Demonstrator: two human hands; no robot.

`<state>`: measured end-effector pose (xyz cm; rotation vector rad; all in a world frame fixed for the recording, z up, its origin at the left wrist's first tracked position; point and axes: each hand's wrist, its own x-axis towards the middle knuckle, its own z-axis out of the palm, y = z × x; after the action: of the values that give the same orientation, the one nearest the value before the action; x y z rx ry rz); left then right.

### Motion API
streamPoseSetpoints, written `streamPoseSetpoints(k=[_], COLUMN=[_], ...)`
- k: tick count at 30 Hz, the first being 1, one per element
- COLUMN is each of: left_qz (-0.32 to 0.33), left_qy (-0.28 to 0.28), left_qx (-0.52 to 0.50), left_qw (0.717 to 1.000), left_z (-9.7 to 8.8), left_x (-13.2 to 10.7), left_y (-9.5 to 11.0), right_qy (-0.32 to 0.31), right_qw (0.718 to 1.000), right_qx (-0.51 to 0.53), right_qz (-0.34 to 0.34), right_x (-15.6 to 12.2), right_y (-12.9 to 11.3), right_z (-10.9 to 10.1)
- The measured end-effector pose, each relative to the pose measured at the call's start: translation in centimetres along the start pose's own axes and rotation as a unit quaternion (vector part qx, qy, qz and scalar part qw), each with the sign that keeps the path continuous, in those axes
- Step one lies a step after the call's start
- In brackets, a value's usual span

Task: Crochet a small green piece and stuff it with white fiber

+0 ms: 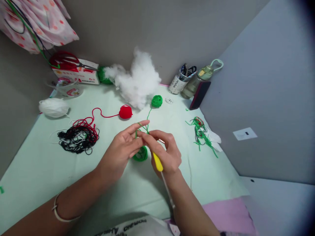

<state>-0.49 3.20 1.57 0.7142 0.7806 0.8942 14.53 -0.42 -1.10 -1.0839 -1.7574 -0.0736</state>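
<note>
While the left hand (121, 146) pinches thin green yarn (147, 127) above the pale-green table (31, 157), right hand (168, 150) grips a slim yellow-handled metal hook (157, 162); yarn likely light, floppy, best held taut between 2 fingertips.

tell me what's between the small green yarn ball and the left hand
In the head view, only a thin green strand runs between the small green yarn ball and the left hand, over the pale cloth.

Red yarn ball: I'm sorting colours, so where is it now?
In the head view, the red yarn ball sits left of centre, just in front of the white stuffing.
</note>
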Motion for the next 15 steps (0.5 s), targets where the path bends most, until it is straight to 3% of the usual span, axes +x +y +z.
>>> streamPoseSetpoints(k=[3,5,7,10,13,15], left_qz=[-0.054,-0.041,-0.029,-0.009,0.016,-0.009], left_qy=[-0.032,-0.037,-0.043,-0.032,-0.001,-0.006], left_qx=[-0.076,-0.085,-0.068,-0.025,-0.016,-0.046], left_qw=[0.995,0.995,0.996,0.999,1.000,0.999], left_z=[-0.3,-0.4,-0.4,-0.2,0.1,0.1], left_x=[0.3,0.3,0.3,0.2,0.2,0.3], left_y=[0.4,0.5,0.5,0.1,-0.1,-0.2], right_qy=[0.049,0.072,0.056,0.031,0.021,0.002], right_qw=[0.980,0.943,0.924,0.944,0.982,0.995], right_qx=[0.151,0.247,0.286,0.239,0.134,0.073], right_qz=[0.119,0.208,0.249,0.227,0.130,0.072], right_x=[0.8,1.4,1.7,1.5,0.9,0.6], right_y=[0.0,-0.2,-0.2,-0.3,-0.3,-0.2], right_z=[-0.4,-0.7,-0.7,-0.3,0.0,-0.1])
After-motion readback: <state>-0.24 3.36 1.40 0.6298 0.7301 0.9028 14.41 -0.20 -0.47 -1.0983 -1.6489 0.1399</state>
